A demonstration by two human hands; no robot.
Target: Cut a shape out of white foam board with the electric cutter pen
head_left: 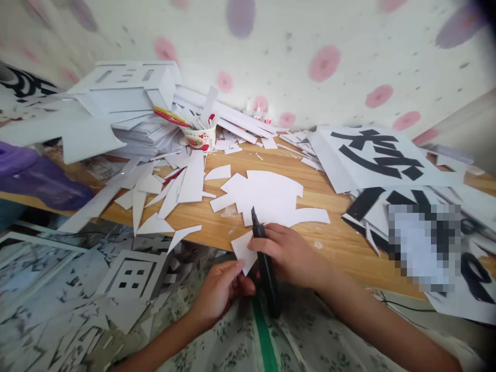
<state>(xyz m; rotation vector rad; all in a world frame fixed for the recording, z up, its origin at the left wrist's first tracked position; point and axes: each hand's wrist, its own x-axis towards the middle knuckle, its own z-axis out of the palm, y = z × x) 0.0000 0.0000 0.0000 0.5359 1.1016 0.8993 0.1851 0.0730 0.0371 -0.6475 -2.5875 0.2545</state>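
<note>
One wall (pixel 279 46) with pink and purple blotches backs one wooden tabletop (pixel 271 161). Below the tabletop's left side lies a heap of white scraps (pixel 58 320), too many to count, with one cut panel (pixel 134 276) showing four small dark squares. One flowered cloth (pixel 225 346) bearing one green stripe spreads under the hands.

At the back left, one white box (pixel 120 101) rests on a stack of white sheets whose number cannot be told. On the right lies one printed sheet (pixel 382 155) with bold black strokes. At the left edge is one purple container (pixel 42 178).

In the middle of the tabletop lies a white cutout (pixel 271 194); whether it is one piece or several lying together cannot be told.

Two hands are at work by the front edge. The left hand (pixel 225 287) has its grip pinching one small white piece (pixel 244 250) between thumb and fingers, just in front of the tabletop's edge. The right hand (pixel 290 253) has its grip closed around one black cutter (pixel 267 279), tip pointing up and away, just beside that piece.

Behind the cutout stands one printed cup (pixel 199 139) holding several strips, and by the wall at least two little bottles (pixel 267 118) with red-marked labels.
</note>
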